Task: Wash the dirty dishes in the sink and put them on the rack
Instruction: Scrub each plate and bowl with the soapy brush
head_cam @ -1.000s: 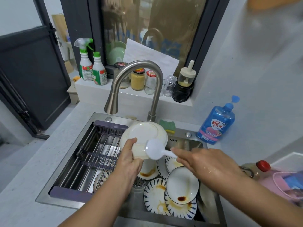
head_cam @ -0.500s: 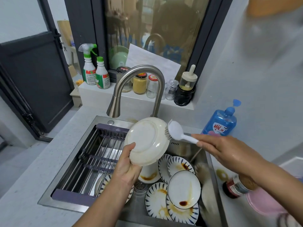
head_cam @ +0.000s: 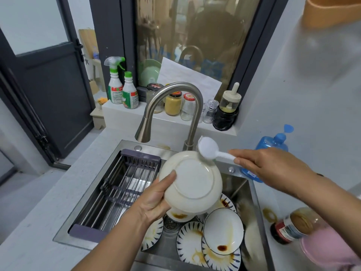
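Observation:
My left hand (head_cam: pixel 156 198) grips a cream plate (head_cam: pixel 192 182) by its lower left rim, its underside turned up toward me, over the sink (head_cam: pixel 252 194). My right hand (head_cam: pixel 267 165) holds the handle of a white dish brush (head_cam: pixel 208 148), whose head touches the plate's upper right rim. Several dirty plates (head_cam: pixel 222 229) with blue rims and brown sauce stains lie below in the basin. The metal drying rack (head_cam: pixel 117 186) spans the sink's left half and holds nothing that I can see.
The curved steel faucet (head_cam: pixel 175 108) rises behind the plate. A blue soap bottle (head_cam: pixel 273 143) stands behind my right hand. Jars and spray bottles (head_cam: pixel 123 90) line the window ledge. A sauce bottle (head_cam: pixel 289 227) and a pink thing sit on the right counter.
The brush moved from the plate's middle out to its upper right rim as my right hand drew right. My left hand tilted the plate, showing more of its underside.

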